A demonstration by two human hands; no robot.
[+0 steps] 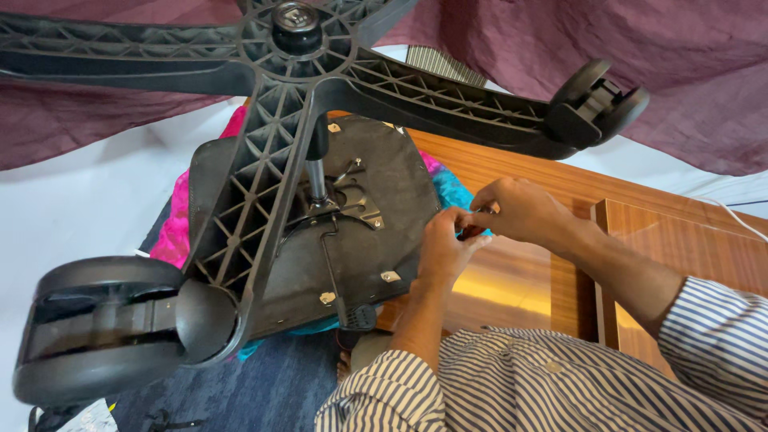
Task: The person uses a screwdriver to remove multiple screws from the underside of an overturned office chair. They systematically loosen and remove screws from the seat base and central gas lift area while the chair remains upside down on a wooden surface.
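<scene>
Maroon cloth backdrop, polished wooden desk, upturned office chair lying seat-down on it, star base and castors raised, left hand and right hand pinching a small dark part at seat edge, striped sleeves.

Bright even daylight, glare on wood panel, near caster soft, wide-angle edge stretch.

Maroon curtain hung beyond the hands, glossy wooden table beneath, blue carpet below-left, w/ white floor farther left.
</scene>
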